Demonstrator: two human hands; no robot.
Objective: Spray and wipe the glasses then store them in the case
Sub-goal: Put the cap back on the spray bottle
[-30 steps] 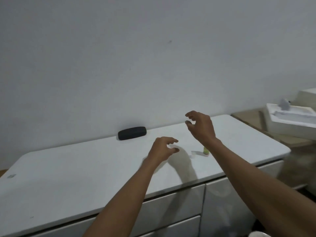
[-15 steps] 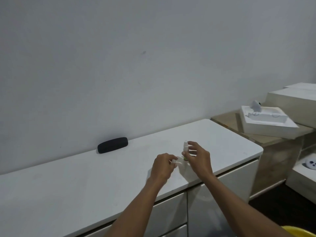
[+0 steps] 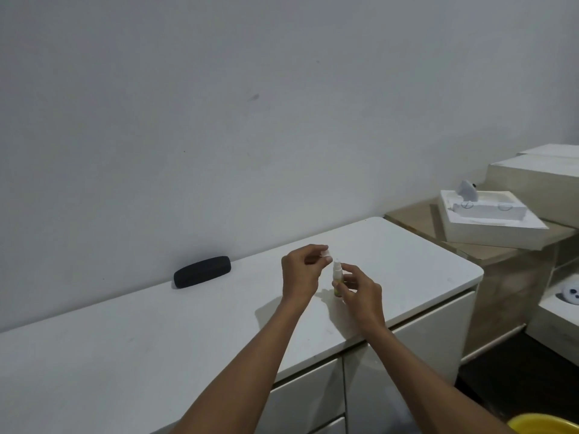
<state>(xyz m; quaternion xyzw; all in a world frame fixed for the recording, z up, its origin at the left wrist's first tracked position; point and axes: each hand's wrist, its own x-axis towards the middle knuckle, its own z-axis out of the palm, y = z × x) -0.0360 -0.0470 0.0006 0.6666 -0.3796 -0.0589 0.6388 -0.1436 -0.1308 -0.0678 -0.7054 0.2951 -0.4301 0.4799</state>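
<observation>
A small spray bottle (image 3: 337,275) with a white nozzle and yellowish body stands upright on the white cabinet top (image 3: 125,346). My right hand (image 3: 363,296) grips it around its lower part. My left hand (image 3: 299,274) is just left of the nozzle and pinches a small white cap (image 3: 326,253) between thumb and fingers. A closed black glasses case (image 3: 202,271) lies near the wall, well left of both hands. No glasses are visible.
To the right, a white foam tray (image 3: 488,220) sits on a lower wooden unit (image 3: 416,219). A white round device (image 3: 571,294) lies further right. A yellow rim (image 3: 545,424) shows at the bottom right. Cabinet drawers (image 3: 307,399) run below the top.
Both hands were empty above the cabinet top. The right hand has since taken hold of the spray bottle, and the left hand has lifted a small white cap away from it.
</observation>
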